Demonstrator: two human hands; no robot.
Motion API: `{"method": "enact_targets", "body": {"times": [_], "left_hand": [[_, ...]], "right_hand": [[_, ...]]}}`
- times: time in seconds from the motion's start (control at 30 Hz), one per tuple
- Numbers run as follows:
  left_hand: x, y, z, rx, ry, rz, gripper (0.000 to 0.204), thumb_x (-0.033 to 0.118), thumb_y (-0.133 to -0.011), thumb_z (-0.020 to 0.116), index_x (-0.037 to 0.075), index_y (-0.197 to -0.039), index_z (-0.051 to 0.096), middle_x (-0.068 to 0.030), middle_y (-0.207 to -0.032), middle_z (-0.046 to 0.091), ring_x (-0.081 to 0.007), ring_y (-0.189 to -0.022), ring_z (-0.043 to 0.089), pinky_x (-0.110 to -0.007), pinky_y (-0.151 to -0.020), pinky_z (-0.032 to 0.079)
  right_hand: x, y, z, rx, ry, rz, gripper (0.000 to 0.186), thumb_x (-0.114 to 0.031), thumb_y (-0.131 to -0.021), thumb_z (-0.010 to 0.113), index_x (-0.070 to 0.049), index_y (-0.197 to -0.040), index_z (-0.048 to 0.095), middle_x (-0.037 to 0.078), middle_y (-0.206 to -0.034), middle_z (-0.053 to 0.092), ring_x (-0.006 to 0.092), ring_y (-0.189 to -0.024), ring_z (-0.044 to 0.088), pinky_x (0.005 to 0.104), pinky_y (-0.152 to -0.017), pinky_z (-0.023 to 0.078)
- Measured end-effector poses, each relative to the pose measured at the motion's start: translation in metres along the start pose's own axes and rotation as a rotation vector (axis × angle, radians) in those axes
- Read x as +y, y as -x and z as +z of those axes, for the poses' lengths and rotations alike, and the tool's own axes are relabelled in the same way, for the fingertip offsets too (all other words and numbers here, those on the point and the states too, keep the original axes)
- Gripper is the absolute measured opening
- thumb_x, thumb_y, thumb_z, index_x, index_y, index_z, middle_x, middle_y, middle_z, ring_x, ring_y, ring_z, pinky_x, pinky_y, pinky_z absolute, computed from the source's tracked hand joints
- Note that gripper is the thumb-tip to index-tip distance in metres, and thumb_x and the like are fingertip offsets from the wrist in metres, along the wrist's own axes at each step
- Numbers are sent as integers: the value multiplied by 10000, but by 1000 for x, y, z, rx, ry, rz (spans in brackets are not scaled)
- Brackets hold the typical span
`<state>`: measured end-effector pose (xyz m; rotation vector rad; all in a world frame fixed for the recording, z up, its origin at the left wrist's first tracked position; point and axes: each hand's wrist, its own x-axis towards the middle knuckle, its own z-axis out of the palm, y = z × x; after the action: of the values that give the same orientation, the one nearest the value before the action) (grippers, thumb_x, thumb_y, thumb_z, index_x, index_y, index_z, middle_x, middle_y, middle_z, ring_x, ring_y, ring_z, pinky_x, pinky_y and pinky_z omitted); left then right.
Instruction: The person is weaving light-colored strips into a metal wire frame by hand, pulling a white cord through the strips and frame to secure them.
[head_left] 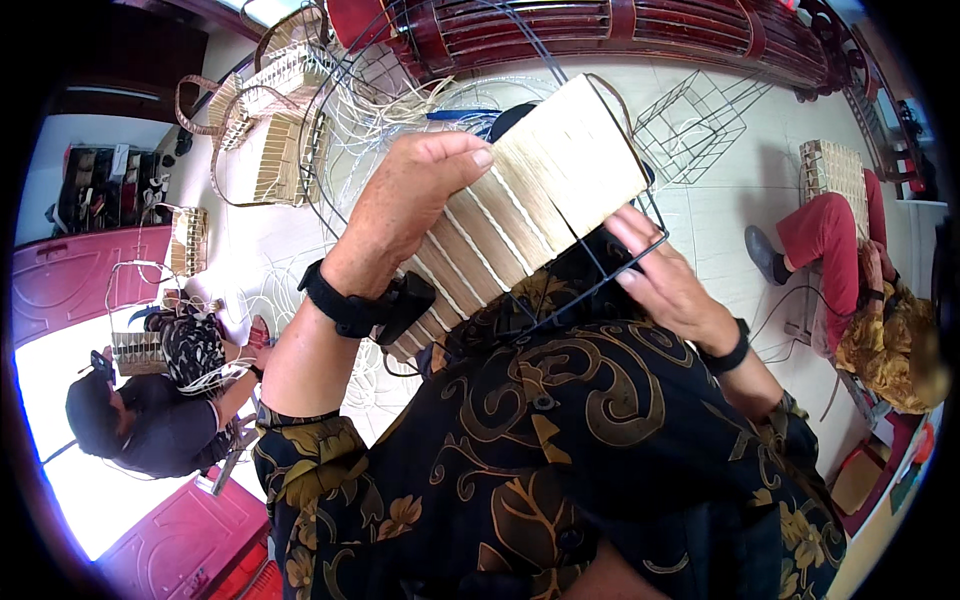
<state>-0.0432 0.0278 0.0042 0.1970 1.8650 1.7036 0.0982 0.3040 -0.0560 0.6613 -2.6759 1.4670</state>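
Note:
In front of my chest is a half-woven basket (510, 225), tilted, with pale flat strips crossed by white twisted cords over a dark wire frame (600, 270). My left hand (410, 190) grips its upper edge, thumb pressed on the strips and the other fingers hidden behind. At the lower right end, my right hand (670, 285) holds the basket by its wire corner, with fingertips partly behind the pale panel and the thumb close to a wire. Each wrist wears a black band.
Loose pale cords (370, 110) spread over the tiled floor beyond, near a bare wire frame (690, 125). Finished-looking baskets (285, 155) stand at the far left. A dark red wooden bench (620, 35) lines the back. One seated person (160, 400) is left, another (880, 320) right.

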Motion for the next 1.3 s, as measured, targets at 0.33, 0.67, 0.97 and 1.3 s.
{"method": "enact_targets", "body": {"times": [0.33,0.67,0.97,1.3], "left_hand": [[3,8,-3,87,-60,-24,193,138,-954,636,-19,-1028,722,-4,-874,688,-71,-770,599,-239,-709,501],[-9,4,-16,137,-35,-21,186,131,-957,627,-17,-1014,724,-8,-862,692,-78,-755,610,-243,-702,504],[-10,6,-18,156,-85,-14,186,162,-963,633,5,-995,727,16,-814,675,-59,-739,593,-236,-697,495],[-10,10,-16,157,-142,39,193,165,-974,619,-4,-976,712,27,-794,653,-47,-728,561,-238,-683,484]], "right_hand": [[55,-74,77,155,77,-313,432,-42,-976,572,6,-1391,463,162,-1389,524,298,-1266,543,384,-1040,457],[49,-90,62,196,-182,-138,263,-94,-915,622,14,-1152,661,190,-1046,690,331,-1040,657,385,-914,502],[30,-57,39,-49,-205,125,195,-186,-981,605,-5,-946,667,97,-760,664,205,-687,657,306,-632,501],[18,-48,30,-157,-474,214,175,-155,-979,625,13,-1000,670,81,-845,698,149,-775,655,282,-717,510]]}}
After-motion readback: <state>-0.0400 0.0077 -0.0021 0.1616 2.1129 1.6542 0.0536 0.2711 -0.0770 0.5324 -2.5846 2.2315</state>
